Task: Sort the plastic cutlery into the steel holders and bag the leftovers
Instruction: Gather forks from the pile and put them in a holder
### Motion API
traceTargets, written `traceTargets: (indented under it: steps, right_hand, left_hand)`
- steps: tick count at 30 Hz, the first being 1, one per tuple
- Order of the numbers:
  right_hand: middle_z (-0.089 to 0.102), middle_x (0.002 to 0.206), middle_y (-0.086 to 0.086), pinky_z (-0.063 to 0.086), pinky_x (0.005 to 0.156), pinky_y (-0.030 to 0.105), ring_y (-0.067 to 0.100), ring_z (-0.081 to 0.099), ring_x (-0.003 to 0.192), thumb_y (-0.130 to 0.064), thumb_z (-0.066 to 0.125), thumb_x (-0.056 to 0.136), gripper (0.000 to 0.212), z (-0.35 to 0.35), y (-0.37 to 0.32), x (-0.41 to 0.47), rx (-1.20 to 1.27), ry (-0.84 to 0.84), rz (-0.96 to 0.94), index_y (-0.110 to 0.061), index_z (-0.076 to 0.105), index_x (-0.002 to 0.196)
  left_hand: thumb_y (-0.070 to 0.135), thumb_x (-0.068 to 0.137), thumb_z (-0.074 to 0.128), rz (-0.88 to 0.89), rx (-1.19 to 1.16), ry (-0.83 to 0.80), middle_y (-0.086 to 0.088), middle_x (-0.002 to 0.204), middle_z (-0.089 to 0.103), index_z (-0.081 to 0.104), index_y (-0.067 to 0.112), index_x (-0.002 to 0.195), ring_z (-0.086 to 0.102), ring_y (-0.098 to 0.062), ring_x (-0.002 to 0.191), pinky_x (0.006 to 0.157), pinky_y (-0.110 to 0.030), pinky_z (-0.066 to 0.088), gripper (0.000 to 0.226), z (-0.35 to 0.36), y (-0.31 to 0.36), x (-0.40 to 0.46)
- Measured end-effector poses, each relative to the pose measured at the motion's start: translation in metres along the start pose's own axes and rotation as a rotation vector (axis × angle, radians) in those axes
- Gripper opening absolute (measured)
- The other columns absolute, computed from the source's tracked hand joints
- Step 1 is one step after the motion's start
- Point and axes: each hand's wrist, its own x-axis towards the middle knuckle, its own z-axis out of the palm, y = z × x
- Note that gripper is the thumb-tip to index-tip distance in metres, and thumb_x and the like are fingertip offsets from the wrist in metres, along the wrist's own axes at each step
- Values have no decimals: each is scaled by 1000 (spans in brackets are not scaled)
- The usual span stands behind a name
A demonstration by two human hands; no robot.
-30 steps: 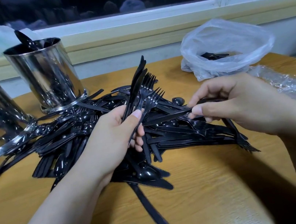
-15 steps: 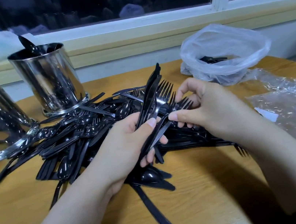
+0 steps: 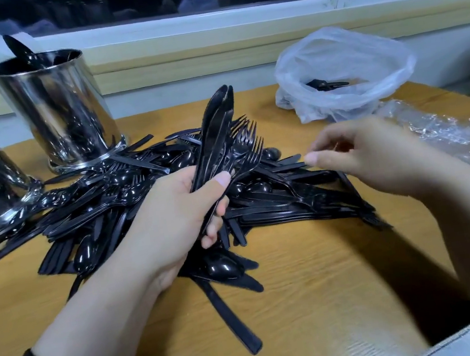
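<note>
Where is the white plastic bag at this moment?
In the head view, the white plastic bag sits open at the table's far right, below the window sill, beyond the right hand, with a few black pieces inside.

Left hand [image 3: 172, 217] keeps a closed grip; right hand [image 3: 359, 159] hovers, fingers loosely curled.

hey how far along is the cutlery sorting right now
Early. Done: a few pieces stand in the steel holder, a few lie in the white bag. In hand: the left hand grips a bunch of knives and forks; the right hand holds nothing. Left: the big pile on the table.
</note>
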Motion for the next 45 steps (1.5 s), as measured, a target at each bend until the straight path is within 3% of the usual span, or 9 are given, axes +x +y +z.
traceTargets:
  steps: [4,9,17,23,31,34,37,41,45]
  right_hand:
    - [65,81,-22,42,63,12,-4,58,71,-49,79,78,21,0,12,-7,-90,-221,32,-40,74,97]
    - [57,64,-36,39,55,6,-11,53,59,-38,83,80,15,10,13,-1,-119,-236,26,-35,72,89]
    - [66,77,-8,44,62,28,9,58,68,-42,78,84,13,11,8,-1,-138,-142,7,-34,70,77]
    - [66,74,-12,41,57,12,0,55,64,-36,70,92,13,6,12,-1,-4,-61,-31,-29,67,81]
    - [70,94,-19,47,79,23,2,64,86,-24,65,96,27,4,16,-3,131,157,-102,-41,71,116]
    - [70,91,-14,44,65,26,8,59,68,-19,65,94,27,5,15,-1,144,326,-97,-40,74,108]
    - [68,91,-15,37,60,10,-3,57,68,-14,66,94,25,6,7,2,224,514,-121,-39,69,91]
    - [65,115,-11,48,96,29,1,60,112,-5,66,93,26,16,-4,1,232,568,-308,-31,69,90]
    - [63,121,-12,46,103,38,10,61,115,0,68,90,30,31,-17,4,339,422,-391,-29,73,85]
  left_hand:
    - [22,103,61,13,-15,-3,-6,71,57,59,8,87,44,-17,45,41,-26,37,21,2,1,-2]
    - [22,104,59,39,13,2,0,69,58,57,13,82,36,-13,42,41,-22,28,24,1,0,-3]
    - [23,104,59,57,-28,66,-1,60,52,60,9,81,29,-11,42,41,-21,24,27,-4,-3,1]
    - [22,105,58,74,-56,83,-3,73,60,58,10,85,31,-10,43,40,-20,25,23,-6,-3,2]
    - [24,105,57,52,-60,85,4,64,58,58,9,87,32,-10,43,40,-20,26,23,-6,-2,1]
    - [24,105,57,30,-67,85,7,57,55,58,7,87,31,-9,42,41,-21,25,25,-6,-2,1]
    - [25,105,58,15,-85,78,-5,65,51,59,9,82,31,-11,44,42,-22,25,28,-7,-2,1]
    - [24,104,58,-27,-146,46,-5,72,59,59,9,84,32,-10,44,41,-22,24,25,-7,-1,1]
    - [19,105,55,-54,-204,12,-7,78,66,57,6,91,31,-10,43,41,-23,21,19,-5,2,0]
